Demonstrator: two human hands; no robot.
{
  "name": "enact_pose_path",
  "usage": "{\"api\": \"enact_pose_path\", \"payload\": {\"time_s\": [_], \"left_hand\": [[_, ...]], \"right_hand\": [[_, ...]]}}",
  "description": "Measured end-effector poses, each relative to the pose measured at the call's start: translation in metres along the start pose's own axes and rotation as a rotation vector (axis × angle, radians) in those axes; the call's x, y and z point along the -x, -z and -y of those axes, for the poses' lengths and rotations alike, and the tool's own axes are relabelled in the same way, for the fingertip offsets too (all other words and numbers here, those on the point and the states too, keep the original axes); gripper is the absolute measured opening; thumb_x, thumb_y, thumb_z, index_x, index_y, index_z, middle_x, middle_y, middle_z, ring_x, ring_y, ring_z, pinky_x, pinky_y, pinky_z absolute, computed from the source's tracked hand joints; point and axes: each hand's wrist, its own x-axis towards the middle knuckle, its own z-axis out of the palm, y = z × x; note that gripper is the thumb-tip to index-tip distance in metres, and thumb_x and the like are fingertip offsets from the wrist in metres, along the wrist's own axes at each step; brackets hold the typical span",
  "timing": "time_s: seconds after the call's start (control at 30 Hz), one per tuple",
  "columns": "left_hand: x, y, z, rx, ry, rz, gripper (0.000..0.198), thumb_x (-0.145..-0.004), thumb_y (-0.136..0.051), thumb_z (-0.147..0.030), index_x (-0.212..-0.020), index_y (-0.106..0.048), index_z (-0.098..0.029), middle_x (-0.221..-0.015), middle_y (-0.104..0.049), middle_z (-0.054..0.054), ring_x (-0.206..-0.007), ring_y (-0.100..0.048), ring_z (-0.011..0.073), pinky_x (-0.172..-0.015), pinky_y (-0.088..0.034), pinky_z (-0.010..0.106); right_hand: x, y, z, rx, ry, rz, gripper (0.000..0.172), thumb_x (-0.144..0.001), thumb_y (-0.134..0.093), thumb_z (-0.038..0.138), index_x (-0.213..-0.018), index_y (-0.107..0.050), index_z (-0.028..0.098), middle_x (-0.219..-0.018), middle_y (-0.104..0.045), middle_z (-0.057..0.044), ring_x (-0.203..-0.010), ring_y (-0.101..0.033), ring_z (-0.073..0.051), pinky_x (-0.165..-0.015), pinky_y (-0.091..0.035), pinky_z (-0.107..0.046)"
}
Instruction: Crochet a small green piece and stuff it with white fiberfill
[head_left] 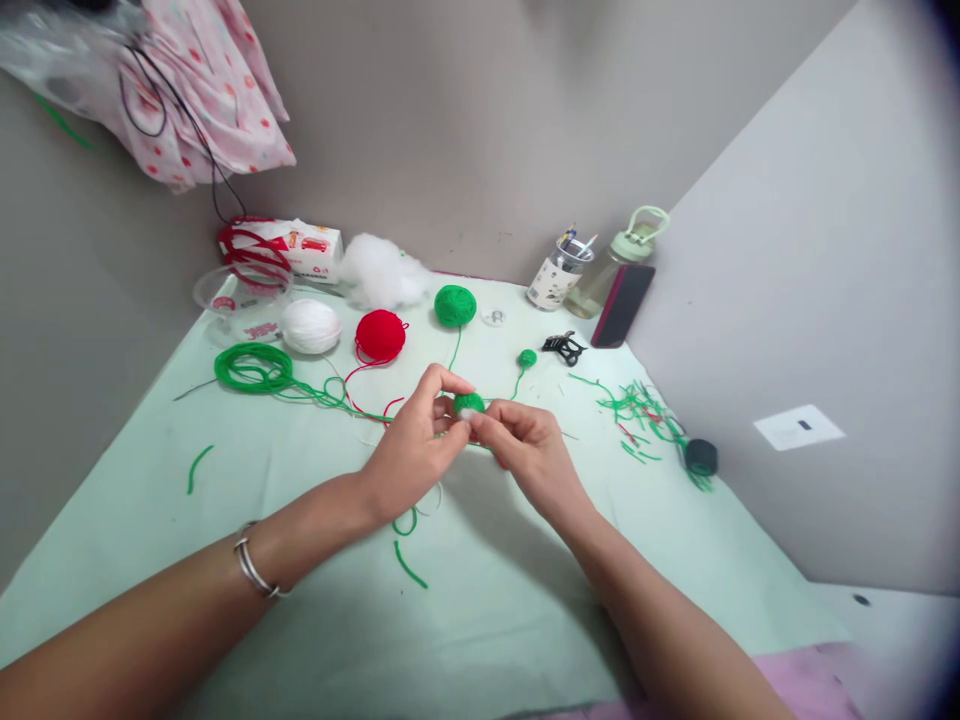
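Note:
Over the middle of the table my left hand is closed around a small green crocheted ball, thumb below and index finger above. A tuft of white stuffing shows at the ball's near side. My right hand pinches at that tuft, its fingertips touching the ball. Beyond the hands lies a ball of green yarn, with a strand running towards them. A smaller green ball with a yarn tail rests to the right. Green, red and white strands pass beneath my left hand.
At the back left are a red yarn ball, a white yarn ball, a heap of white stuffing and a green yarn coil. A pen cup, bottle, phone, black hair clip and yarn scraps stand or lie right.

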Motion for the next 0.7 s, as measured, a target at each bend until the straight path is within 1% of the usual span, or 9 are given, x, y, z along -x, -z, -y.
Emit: {"api": "enact_pose_path", "payload": {"time_s": [0.1,0.17,0.27,0.33,0.43,0.5,0.6,0.67,0.7], "left_hand": [[0.001,0.004,-0.005,0.001,-0.002,0.05,0.017,-0.095,-0.065,-0.027,-0.107,-0.054,-0.023,-0.081,-0.06,-0.003,-0.08,-0.064,0.0143,-0.071,-0.049,0.029],[-0.001,0.007,-0.005,-0.001,0.032,0.062,0.016,-0.098,-0.064,-0.033,-0.107,-0.055,-0.023,-0.081,-0.062,-0.002,-0.081,-0.066,0.0152,-0.072,-0.05,0.03],[-0.005,0.009,-0.001,0.021,0.059,0.048,0.02,-0.097,-0.066,-0.036,-0.107,-0.055,-0.023,-0.082,-0.066,-0.002,-0.082,-0.068,0.0161,-0.071,-0.051,0.03],[-0.007,0.008,0.002,0.065,0.044,0.027,0.02,-0.094,-0.067,-0.033,-0.104,-0.054,-0.021,-0.078,-0.066,-0.003,-0.077,-0.068,0.0149,-0.069,-0.051,0.029],[-0.009,0.006,0.005,0.071,0.06,-0.026,0.019,-0.088,-0.069,-0.028,-0.097,-0.055,-0.019,-0.077,-0.063,-0.005,-0.065,-0.062,0.0106,-0.06,-0.047,0.025],[-0.009,0.007,0.006,0.053,0.081,-0.065,0.021,-0.083,-0.071,-0.025,-0.094,-0.055,-0.019,-0.079,-0.063,-0.005,-0.063,-0.059,0.0086,-0.056,-0.044,0.023],[-0.011,0.009,0.008,0.062,0.102,-0.097,0.024,-0.077,-0.073,-0.022,-0.092,-0.054,-0.019,-0.08,-0.063,-0.005,-0.063,-0.057,0.0078,-0.058,-0.045,0.022],[-0.014,0.011,0.008,0.099,0.105,-0.104,0.025,-0.078,-0.074,-0.023,-0.092,-0.054,-0.019,-0.081,-0.063,-0.005,-0.066,-0.059,0.0082,-0.064,-0.048,0.023],[-0.015,0.012,0.007,0.131,0.095,-0.112,0.025,-0.078,-0.075,-0.024,-0.092,-0.055,-0.019,-0.083,-0.063,-0.005,-0.069,-0.062,0.0088,-0.068,-0.051,0.024]], "right_hand": [[0.001,0.001,0.002,-0.015,0.023,-0.032,0.046,-0.089,-0.069,0.044,-0.057,-0.044,0.021,-0.054,-0.034,0.007,-0.055,-0.029,-0.009,-0.055,-0.023,-0.028],[0.0,0.002,0.002,-0.03,0.015,-0.022,0.045,-0.09,-0.068,0.045,-0.058,-0.047,0.021,-0.056,-0.04,0.006,-0.056,-0.034,-0.01,-0.055,-0.026,-0.027],[0.0,0.004,-0.001,-0.045,0.035,0.038,0.039,-0.093,-0.065,0.048,-0.067,-0.059,0.019,-0.067,-0.054,0.002,-0.06,-0.04,-0.011,-0.057,-0.03,-0.027],[0.002,0.003,-0.003,-0.017,0.08,0.077,0.036,-0.098,-0.06,0.048,-0.076,-0.064,0.019,-0.073,-0.057,0.001,-0.063,-0.042,-0.011,-0.06,-0.033,-0.027],[0.009,-0.004,-0.006,0.146,0.142,0.086,0.034,-0.102,-0.051,0.041,-0.078,-0.06,0.02,-0.07,-0.052,0.003,-0.064,-0.042,-0.012,-0.064,-0.034,-0.028],[0.014,-0.011,-0.005,0.274,0.158,0.084,0.031,-0.103,-0.048,0.036,-0.077,-0.056,0.021,-0.066,-0.047,0.004,-0.062,-0.04,-0.012,-0.063,-0.033,-0.028],[0.016,-0.013,-0.002,0.366,0.178,0.108,0.03,-0.104,-0.048,0.032,-0.076,-0.054,0.022,-0.063,-0.043,0.005,-0.059,-0.037,-0.012,-0.062,-0.033,-0.028],[0.012,-0.005,0.002,0.341,0.224,0.128,0.029,-0.104,-0.051,0.032,-0.078,-0.059,0.021,-0.069,-0.052,0.003,-0.064,-0.046,-0.013,-0.065,-0.039,-0.028],[0.01,0.002,0.003,0.307,0.252,0.126,0.027,-0.104,-0.053,0.033,-0.083,-0.064,0.021,-0.076,-0.059,0.0,-0.069,-0.053,-0.014,-0.068,-0.043,-0.028]]}}
